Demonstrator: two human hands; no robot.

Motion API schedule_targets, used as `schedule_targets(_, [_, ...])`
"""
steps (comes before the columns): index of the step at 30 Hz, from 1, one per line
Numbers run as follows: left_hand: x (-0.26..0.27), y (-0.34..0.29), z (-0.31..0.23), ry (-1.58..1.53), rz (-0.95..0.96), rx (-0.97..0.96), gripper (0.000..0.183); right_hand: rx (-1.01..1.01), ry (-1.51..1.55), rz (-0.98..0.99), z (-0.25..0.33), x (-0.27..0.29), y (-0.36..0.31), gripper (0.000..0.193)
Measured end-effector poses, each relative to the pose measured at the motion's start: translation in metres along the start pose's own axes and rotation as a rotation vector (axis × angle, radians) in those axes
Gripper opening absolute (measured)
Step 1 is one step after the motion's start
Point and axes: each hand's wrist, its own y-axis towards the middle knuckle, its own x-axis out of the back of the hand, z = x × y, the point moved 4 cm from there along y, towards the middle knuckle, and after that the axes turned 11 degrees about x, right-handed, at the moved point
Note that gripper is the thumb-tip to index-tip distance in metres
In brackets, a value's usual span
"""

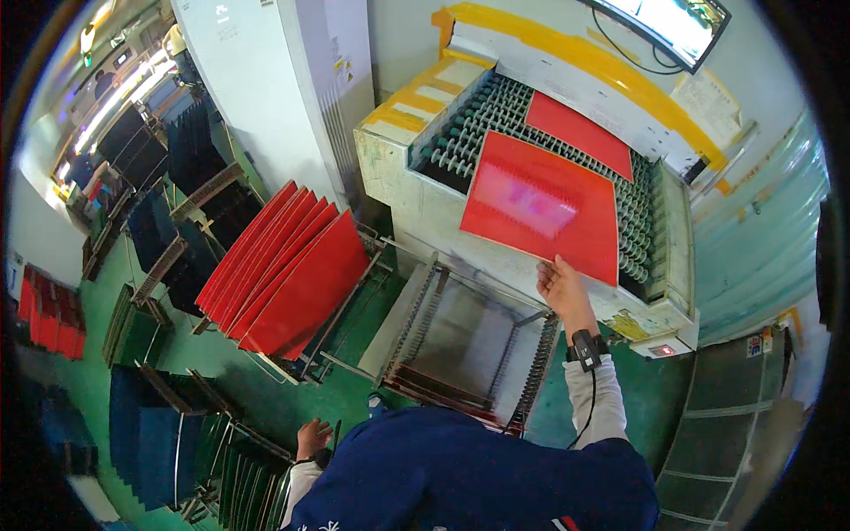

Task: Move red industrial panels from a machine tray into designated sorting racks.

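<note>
A glossy red panel (540, 208) lies slanted over the roller conveyor, its near edge jutting past the machine's front. My right hand (560, 285) pinches that near edge, fingers bent; the grip under the panel is partly hidden. Farther back on the rollers rests a second red panel (584, 133), partly covered by the first. Low beside my body, my left hand (312, 437) hangs with loosely bent fingers and nothing visible in it. Below the conveyor stands a slotted rack (425, 310) with a few panels at its near end.
A rack of upright red panels (292, 274) stands left of the conveyor (398, 181). Dark panels (155, 442) fill racks at lower left. A white cabinet (257, 80) rises behind, a screen (677, 26) hangs upper right, and clear plastic sheeting (761, 230) hangs at right.
</note>
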Motion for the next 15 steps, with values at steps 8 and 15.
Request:
schedule_targets(8, [-0.028,-0.022,-0.031,1.219,-0.070,-0.710,0.041,0.137,0.142,-0.083,0.008,-0.003,0.023,0.029])
schedule_targets(15, [-0.017,-0.011,-0.008,0.244,-0.085,-0.271,0.030,0.139,0.118,-0.062,0.008,0.003,0.021,0.030])
